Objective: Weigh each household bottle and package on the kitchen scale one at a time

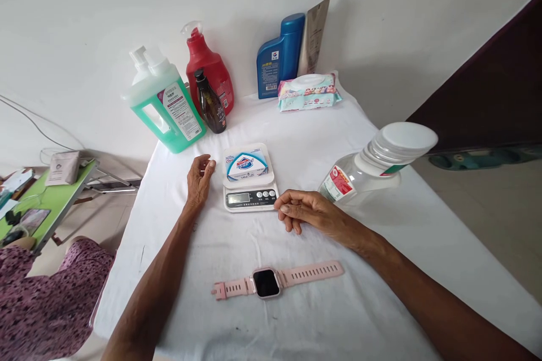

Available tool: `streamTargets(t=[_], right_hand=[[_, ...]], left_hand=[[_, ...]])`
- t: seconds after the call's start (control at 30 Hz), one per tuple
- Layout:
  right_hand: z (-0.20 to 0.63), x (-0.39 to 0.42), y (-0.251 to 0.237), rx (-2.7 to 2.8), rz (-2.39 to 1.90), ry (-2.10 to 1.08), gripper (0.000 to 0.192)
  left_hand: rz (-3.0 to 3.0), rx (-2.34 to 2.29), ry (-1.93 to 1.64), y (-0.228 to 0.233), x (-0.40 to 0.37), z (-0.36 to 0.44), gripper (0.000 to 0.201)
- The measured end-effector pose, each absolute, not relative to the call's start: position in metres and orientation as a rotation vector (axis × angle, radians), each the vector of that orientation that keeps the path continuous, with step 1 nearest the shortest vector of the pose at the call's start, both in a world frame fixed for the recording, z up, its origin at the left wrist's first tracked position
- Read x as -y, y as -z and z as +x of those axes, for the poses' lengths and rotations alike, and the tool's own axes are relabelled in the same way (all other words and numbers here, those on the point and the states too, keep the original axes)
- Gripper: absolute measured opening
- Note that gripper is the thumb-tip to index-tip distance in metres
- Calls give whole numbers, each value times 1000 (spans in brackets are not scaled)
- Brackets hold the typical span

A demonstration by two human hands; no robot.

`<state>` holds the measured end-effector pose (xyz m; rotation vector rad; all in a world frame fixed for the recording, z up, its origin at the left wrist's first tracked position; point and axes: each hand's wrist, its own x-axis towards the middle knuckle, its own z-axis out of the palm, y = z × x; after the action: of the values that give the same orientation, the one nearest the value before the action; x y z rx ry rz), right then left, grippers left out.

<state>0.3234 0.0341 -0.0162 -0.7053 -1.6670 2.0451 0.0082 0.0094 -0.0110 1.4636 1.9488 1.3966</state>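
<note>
A white digital kitchen scale [250, 201] stands mid-table, its small display looking blank. On its platform lies a boxed bar of soap [246, 164] in white and blue packaging. My left hand [200, 179] rests on the cloth just left of the scale, fingers loosely bent, holding nothing. At the scale's front right corner is my right hand [311, 210], its fingers loosely curled and apart lower down, with nothing visible in them. Its index fingertip is at the scale's edge; whether they touch I cannot tell. Nearer to me, a pink-strapped smartwatch [266, 283] lies flat with a dark screen.
Right of the scale stands a clear plastic bottle [359, 175] with a white cap. Behind are a green liquid jug [169, 107], red pump bottle [212, 67], dark bottle [210, 104], blue bottle [277, 59], beige tube [314, 36] and wipes pack [309, 93]. A person's patterned clothing [55, 304] shows left.
</note>
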Motion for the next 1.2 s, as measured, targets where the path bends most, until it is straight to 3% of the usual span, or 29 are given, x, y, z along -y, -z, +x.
streamTargets(t=[0.3, 0.5, 0.67, 0.9, 1.2], right_hand=[[322, -34, 15, 1662, -708, -2047, 45], [321, -34, 20, 1628, -679, -2073, 45], [322, -34, 19, 1633, -677, -2071, 44], [322, -35, 19, 1631, -659, -2080, 43], [322, -36, 23, 1597, -643, -2096, 45]], left_hand=[[2029, -1881, -1101, -3, -8, 43, 95], [2124, -1910, -954, -9, -17, 49, 67], [2093, -1853, -1057, -13, -21, 38, 58], [1765, -2201, -1257, -14, -16, -31, 57], [1448, -2623, -1029, 1, -9, -103, 60]])
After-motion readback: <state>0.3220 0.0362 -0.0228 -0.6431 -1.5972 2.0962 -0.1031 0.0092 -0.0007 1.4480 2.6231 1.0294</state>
